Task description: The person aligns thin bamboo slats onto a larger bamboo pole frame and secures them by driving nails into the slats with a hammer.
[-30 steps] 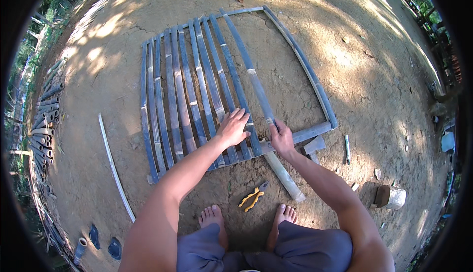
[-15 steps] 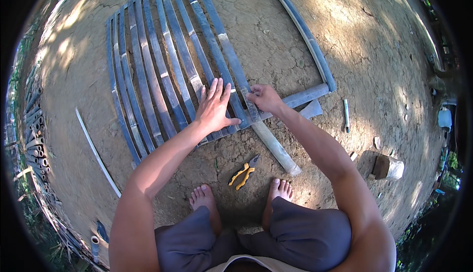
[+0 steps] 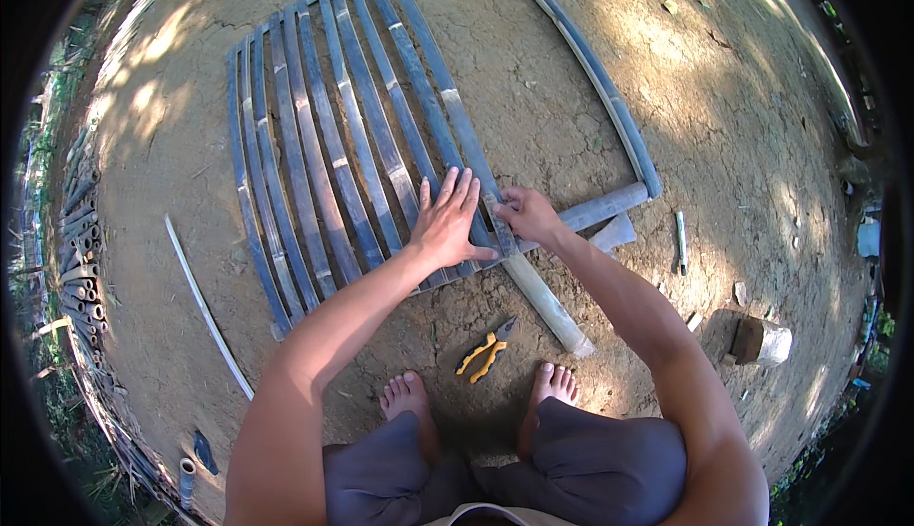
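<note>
Several grey-blue bamboo slats (image 3: pixel 328 150) lie side by side on bare earth, forming a flat panel. My left hand (image 3: pixel 447 221) presses flat on the near ends of the rightmost slats, fingers spread. My right hand (image 3: pixel 526 215) pinches the end of the rightmost slat where it crosses a thick bamboo pole (image 3: pixel 547 302). A second pole (image 3: pixel 600 210) runs off to the right under that crossing, and a long curved slat (image 3: pixel 595 74) borders the panel's right side. I squat with bare feet (image 3: pixel 409 400) just in front of the panel.
Yellow-handled pliers (image 3: pixel 486 350) lie on the dirt between my feet. A thin pale strip (image 3: pixel 205 307) lies to the left, a small tool (image 3: pixel 681 240) to the right, a wood block (image 3: pixel 757 340) at lower right. Stacked bamboo tubes (image 3: pixel 81 250) line the left edge.
My head has dropped closer, so the panel fills more of the view. Both hands stay at the same slat ends; the right hand has shifted slightly onto the crossing.
</note>
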A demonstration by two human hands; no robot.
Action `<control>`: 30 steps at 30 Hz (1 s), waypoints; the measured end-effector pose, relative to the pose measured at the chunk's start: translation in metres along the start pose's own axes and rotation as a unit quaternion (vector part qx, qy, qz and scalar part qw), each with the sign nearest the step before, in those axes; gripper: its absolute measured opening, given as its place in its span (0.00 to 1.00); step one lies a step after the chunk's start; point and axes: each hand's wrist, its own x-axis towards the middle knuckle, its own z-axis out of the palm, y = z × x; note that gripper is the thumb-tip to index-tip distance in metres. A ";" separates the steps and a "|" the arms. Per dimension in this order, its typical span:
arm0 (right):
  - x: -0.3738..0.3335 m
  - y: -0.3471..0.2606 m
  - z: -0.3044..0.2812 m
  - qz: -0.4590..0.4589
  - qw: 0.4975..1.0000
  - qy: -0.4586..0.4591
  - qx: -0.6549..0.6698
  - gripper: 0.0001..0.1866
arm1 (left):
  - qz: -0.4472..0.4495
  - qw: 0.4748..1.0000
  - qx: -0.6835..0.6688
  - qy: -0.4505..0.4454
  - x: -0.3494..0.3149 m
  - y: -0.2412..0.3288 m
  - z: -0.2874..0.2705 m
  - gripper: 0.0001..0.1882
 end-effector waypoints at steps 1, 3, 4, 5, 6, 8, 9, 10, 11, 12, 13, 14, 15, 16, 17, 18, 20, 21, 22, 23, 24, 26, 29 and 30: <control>-0.003 0.001 0.001 -0.010 1.000 0.003 0.015 0.14 | 0.002 1.000 0.000 0.008 0.004 -0.001 0.000 0.73; 0.002 0.004 -0.001 -0.032 0.999 0.012 0.027 0.13 | -0.003 1.000 0.004 -0.014 0.010 0.002 -0.004 0.74; 0.000 0.008 0.001 -0.030 0.999 0.015 0.025 0.13 | -0.003 1.000 0.005 -0.015 0.010 0.003 -0.002 0.74; 0.003 0.011 0.001 -0.027 0.999 0.017 0.023 0.13 | -0.003 1.000 0.007 -0.015 0.010 0.001 -0.001 0.74; 0.002 0.012 0.002 -0.025 1.000 0.006 0.014 0.13 | -0.003 1.000 0.001 -0.012 0.008 0.002 0.001 0.73; 0.006 0.011 0.002 -0.021 1.000 -0.015 -0.004 0.13 | -0.005 1.000 0.001 -0.003 0.007 -0.002 0.002 0.73; 0.006 0.016 0.002 -0.029 1.000 0.000 -0.003 0.13 | -0.003 1.000 -0.003 -0.002 0.007 0.000 0.002 0.73; 0.007 0.021 0.003 -0.038 0.999 0.014 -0.003 0.13 | -0.002 1.000 -0.007 -0.002 0.008 0.001 0.001 0.72; 0.008 0.025 0.003 -0.046 0.999 0.029 -0.002 0.14 | 0.002 1.000 -0.006 0.000 0.009 0.002 0.000 0.71; 0.007 0.026 0.002 -0.043 0.999 0.019 -0.016 0.14 | 0.002 1.000 -0.004 0.002 0.009 0.003 0.000 0.71; 0.008 0.025 0.001 -0.041 0.999 0.010 -0.029 0.14 | 0.003 1.000 -0.003 0.004 0.008 0.003 0.000 0.70; 0.009 0.025 0.000 -0.038 0.998 0.001 -0.042 0.14 | 0.001 1.000 -0.003 0.006 0.008 0.003 0.000 0.70; 0.007 0.020 0.000 -0.028 0.999 -0.004 -0.036 0.14 | -0.003 1.000 -0.003 0.007 0.007 0.004 0.001 0.70; 0.005 0.015 0.001 -0.017 0.999 -0.008 -0.030 0.13 | -0.006 1.000 -0.004 0.007 0.006 0.003 0.002 0.70; 0.005 0.009 0.003 -0.007 1.000 -0.012 -0.024 0.13 | -0.011 1.000 -0.002 0.011 0.005 0.001 0.002 0.70; 0.005 0.008 0.002 -0.021 0.999 -0.008 -0.039 0.12 | -0.010 1.000 -0.003 0.013 0.006 0.001 0.002 0.69; 0.005 0.009 -0.001 -0.044 0.997 0.000 -0.069 0.11 | -0.013 1.000 -0.001 0.005 0.007 0.005 -0.001 0.69; 0.005 0.011 -0.001 -0.045 0.998 0.003 -0.050 0.12 | -0.017 1.000 -0.004 -0.007 0.008 0.006 -0.004 0.71; 0.005 0.015 -0.001 -0.044 0.999 0.008 -0.031 0.14 | -0.017 1.000 -0.002 -0.012 0.010 0.008 -0.004 0.71; 0.007 0.018 -0.002 -0.043 0.999 0.014 -0.012 0.15 | -0.018 1.000 0.000 -0.017 0.012 0.009 -0.005 0.71; 0.006 0.020 -0.001 -0.039 0.999 0.017 -0.027 0.15 | -0.018 1.000 0.006 -0.024 0.013 0.010 -0.004 0.72; 0.006 0.011 -0.002 -0.038 0.997 0.018 -0.058 0.15 | -0.018 1.000 0.003 -0.010 0.014 0.007 -0.001 0.74; 0.001 -0.001 -0.002 -0.030 0.999 0.006 -0.037 0.15 | -0.024 1.000 -0.001 -0.007 0.010 0.004 0.002 0.76; 0.002 0.000 -0.001 -0.039 0.998 0.016 -0.038 0.16 | -0.020 1.000 -0.001 -0.008 0.010 0.004 0.001 0.77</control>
